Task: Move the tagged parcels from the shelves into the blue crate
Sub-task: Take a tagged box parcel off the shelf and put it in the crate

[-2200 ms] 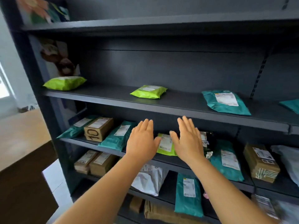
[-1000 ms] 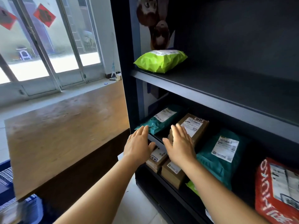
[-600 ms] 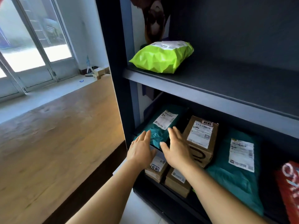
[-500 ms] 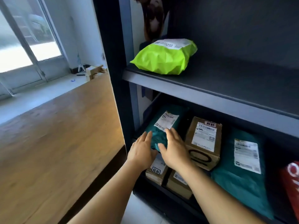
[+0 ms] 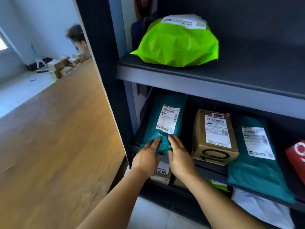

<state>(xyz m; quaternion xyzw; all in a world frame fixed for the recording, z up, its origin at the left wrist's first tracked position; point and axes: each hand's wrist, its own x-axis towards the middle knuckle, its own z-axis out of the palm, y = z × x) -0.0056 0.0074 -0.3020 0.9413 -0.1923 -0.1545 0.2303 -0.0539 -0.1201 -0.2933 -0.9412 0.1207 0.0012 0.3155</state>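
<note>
A teal mailer bag (image 5: 162, 116) with a white label lies at the left end of the middle shelf. My left hand (image 5: 146, 157) and my right hand (image 5: 179, 156) both rest on its near end, fingers laid on the crumpled plastic from either side. Whether the fingers pinch it firmly is unclear. To the right stand a cardboard box (image 5: 214, 138) marked 10 and a second teal mailer (image 5: 257, 156). A lime-green mailer (image 5: 178, 42) sits on the shelf above. The blue crate is out of view.
A wooden tabletop (image 5: 57, 138) runs along the left of the dark shelf upright (image 5: 105, 63). Small cardboard boxes (image 5: 161, 172) sit on the shelf below my hands. A red parcel (image 5: 297, 156) shows at the right edge. Another person (image 5: 77, 38) is behind the upright.
My view has swung left and closer to the shelf's left end. Both hands have reached forward from the small boxes onto the near end of the teal mailer.
</note>
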